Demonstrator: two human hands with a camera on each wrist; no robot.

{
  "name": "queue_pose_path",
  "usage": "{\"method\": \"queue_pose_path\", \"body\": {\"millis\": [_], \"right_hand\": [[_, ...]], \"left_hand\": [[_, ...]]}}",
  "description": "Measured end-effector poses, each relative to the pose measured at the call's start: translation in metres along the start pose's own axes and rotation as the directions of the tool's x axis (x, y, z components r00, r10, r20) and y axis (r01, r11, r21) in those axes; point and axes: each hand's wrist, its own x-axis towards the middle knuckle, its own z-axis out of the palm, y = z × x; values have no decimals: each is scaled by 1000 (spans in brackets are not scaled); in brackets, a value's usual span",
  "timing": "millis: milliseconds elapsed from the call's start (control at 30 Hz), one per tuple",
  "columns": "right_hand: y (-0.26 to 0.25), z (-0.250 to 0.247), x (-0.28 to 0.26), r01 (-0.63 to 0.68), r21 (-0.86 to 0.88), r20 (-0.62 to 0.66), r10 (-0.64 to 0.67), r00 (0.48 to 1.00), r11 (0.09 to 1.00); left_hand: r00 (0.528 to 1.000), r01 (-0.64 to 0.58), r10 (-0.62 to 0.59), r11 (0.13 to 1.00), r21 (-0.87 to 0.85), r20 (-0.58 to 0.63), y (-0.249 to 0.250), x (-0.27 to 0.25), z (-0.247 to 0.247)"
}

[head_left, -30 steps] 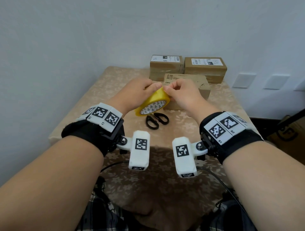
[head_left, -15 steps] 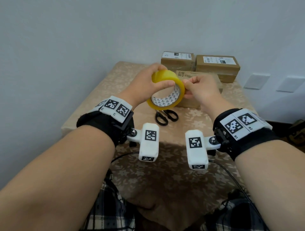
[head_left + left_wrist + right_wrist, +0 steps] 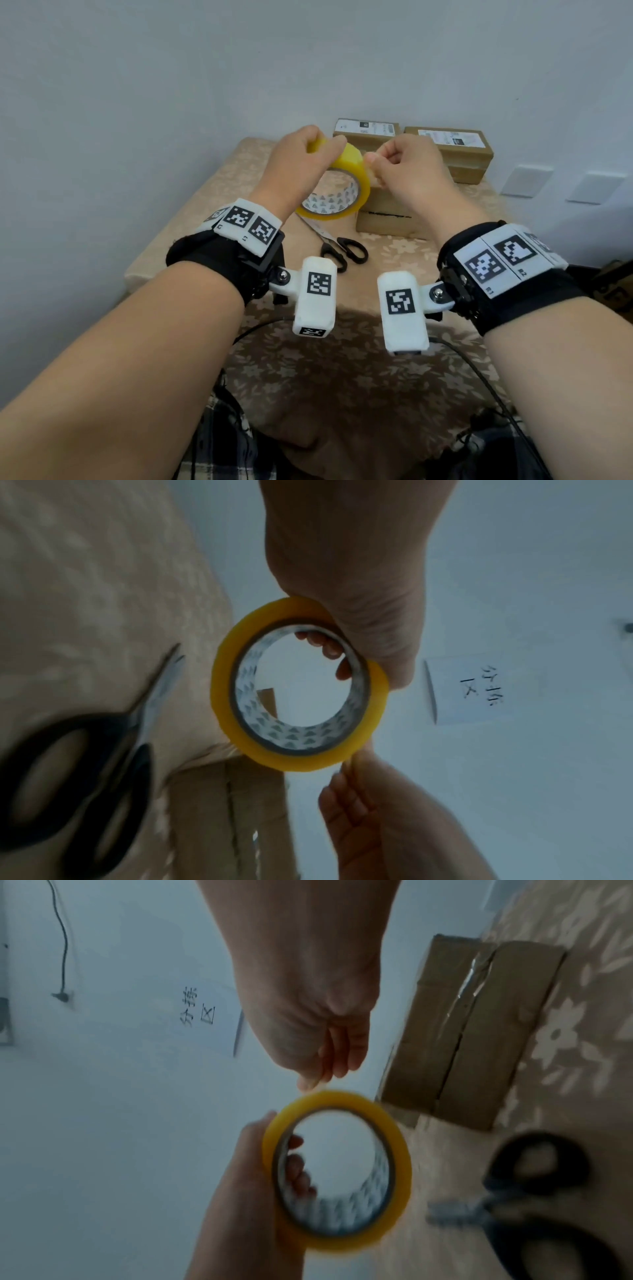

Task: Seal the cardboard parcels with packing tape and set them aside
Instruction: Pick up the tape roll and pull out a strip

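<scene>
Roll of yellow packing tape (image 3: 346, 178), held in the air above the table (image 3: 191, 219), in front of the nearest cardboard parcel (image 3: 383, 219). The left hand (image 3: 291, 168) grips the roll from its upper side: the fingers (image 3: 325, 645) hook through the core and the thumb lies on the outer winding, as the left wrist view shows. The roll stands on edge, its open core turned toward the wearer, the printed white liner visible inside.

The right hand (image 3: 407, 168) meets the roll at its right-hand rim. Its thumb and forefinger are pressed together in a pinch at the outer winding, the remaining fingers curled into the palm; whether a free end of tape lies between the pinching tips cannot be told, since the strip is too thin and the right wrist view is blurred there.

The nearest parcel rests on the flower-patterned cloth, partly hidden by the right hand. Black-handled scissors (image 3: 337, 248) lie closed on the cloth just below the roll, apart from both hands. Two further parcels, the left rear parcel (image 3: 366, 135) and the right rear parcel (image 3: 459, 154), each bearing a white label, stand side by side at the far edge against the wall. A paper sign (image 3: 479, 688) with handwritten characters hangs on the wall.
</scene>
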Motion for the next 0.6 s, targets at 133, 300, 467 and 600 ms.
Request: {"method": "queue_pose_path", "body": {"millis": [133,300,467,600], "right_hand": [[-5,-14,12,-39,86,4,39,999,996],[11,-14,26,-164,16,43,163,986,986],[18,-18,35,-207,-42,49,209,977,977],[24,-17,38,-191,-101,10,193,981,976]], "left_hand": [[979,-202,161,734,649,123,10,24,-6],[952,-306,183,607,733,246,17,34,3],[941,-334,153,542,771,301,5,40,19],[946,-320,137,550,771,295,2,46,28]]}}
